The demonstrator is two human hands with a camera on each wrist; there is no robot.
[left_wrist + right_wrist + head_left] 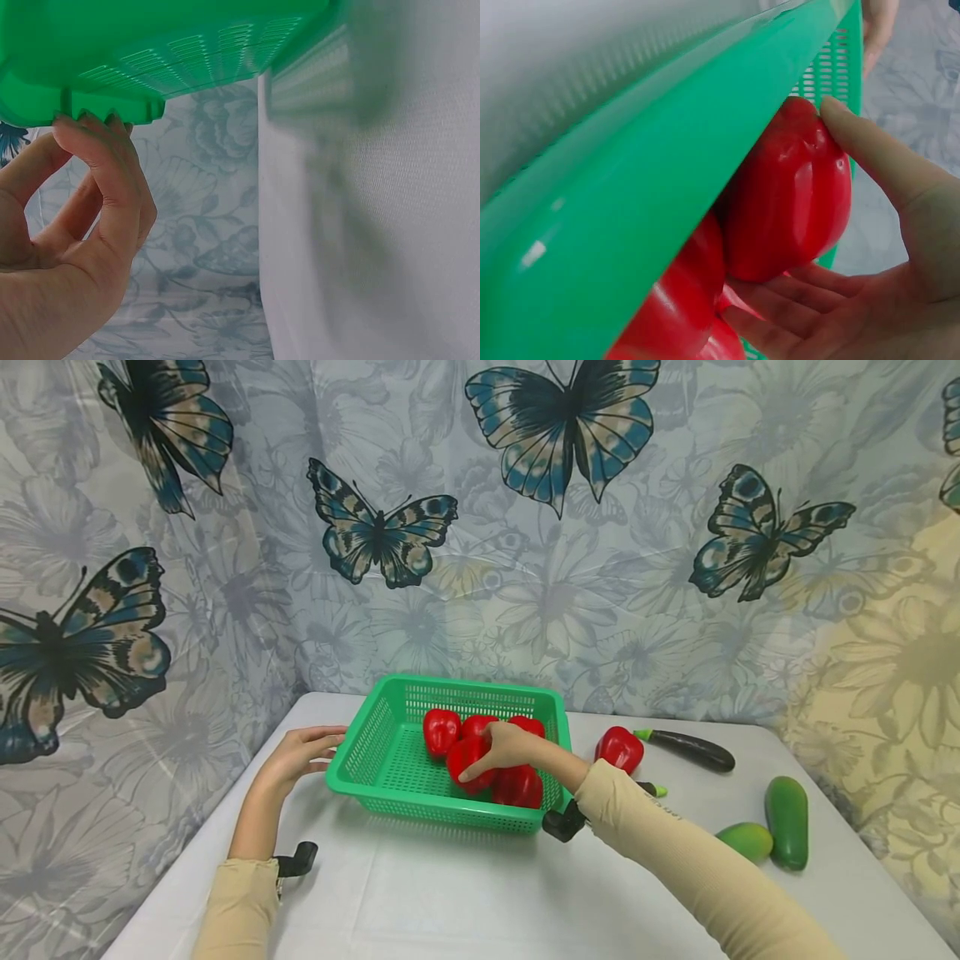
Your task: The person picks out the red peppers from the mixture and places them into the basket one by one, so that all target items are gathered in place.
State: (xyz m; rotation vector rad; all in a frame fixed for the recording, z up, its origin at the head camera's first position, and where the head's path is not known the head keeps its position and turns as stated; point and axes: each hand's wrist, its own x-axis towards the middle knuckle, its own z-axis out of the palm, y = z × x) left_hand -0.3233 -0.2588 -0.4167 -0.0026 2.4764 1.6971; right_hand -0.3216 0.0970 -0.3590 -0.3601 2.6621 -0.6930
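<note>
A green plastic basket (pixel 435 803) with slotted walls stands on the white table. Inside it, over the other peppers, my right hand (pixel 513 747) holds a red bell pepper (pixel 467 766), thumb on one side and fingers on the other, as the right wrist view shows. Several more red bell peppers (pixel 442 732) lie around it, mostly in the basket's right half. At the basket's left end, my left hand (pixel 296 758) touches the rim with its fingertips; the left wrist view shows the fingers (pixel 112 180) gently bent below the green edge (pixel 112 109).
Right of the basket lie another red bell pepper (pixel 619 750) and a dark eggplant (pixel 690 750). A green stem end (pixel 657 790) pokes out from behind my right sleeve. Farther right are two green oblong vegetables (pixel 787 822). A butterfly-patterned cloth (pixel 555 635) hangs behind the table.
</note>
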